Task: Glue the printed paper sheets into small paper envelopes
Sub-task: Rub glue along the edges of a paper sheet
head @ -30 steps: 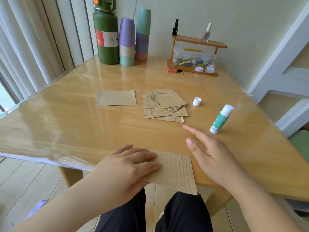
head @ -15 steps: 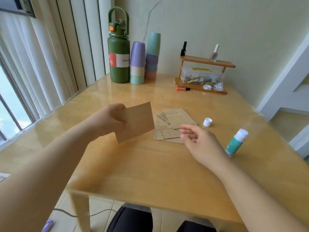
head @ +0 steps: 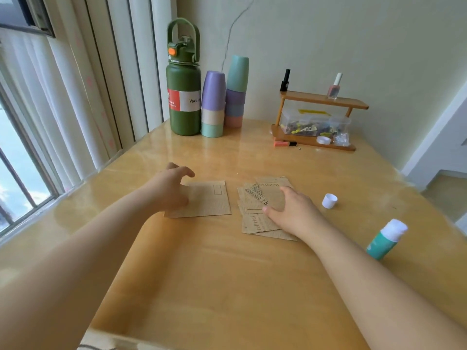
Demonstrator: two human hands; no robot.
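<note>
Left hand (head: 169, 190) open, fingers lifted over envelope (head: 207, 199); right hand (head: 290, 210) flat, ungripping, on sheets (head: 260, 198). Thin, light, floppy paper. Best pinched at a free edge.

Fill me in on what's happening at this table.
A person is making small paper envelopes. The left hand rests on a finished envelope lying flat on the table, fingers loose rather than gripping. The right hand is laid on the stack of printed sheets, apparently going for the next one. The glue stick lies uncapped to the right, its white cap standing apart.
</note>
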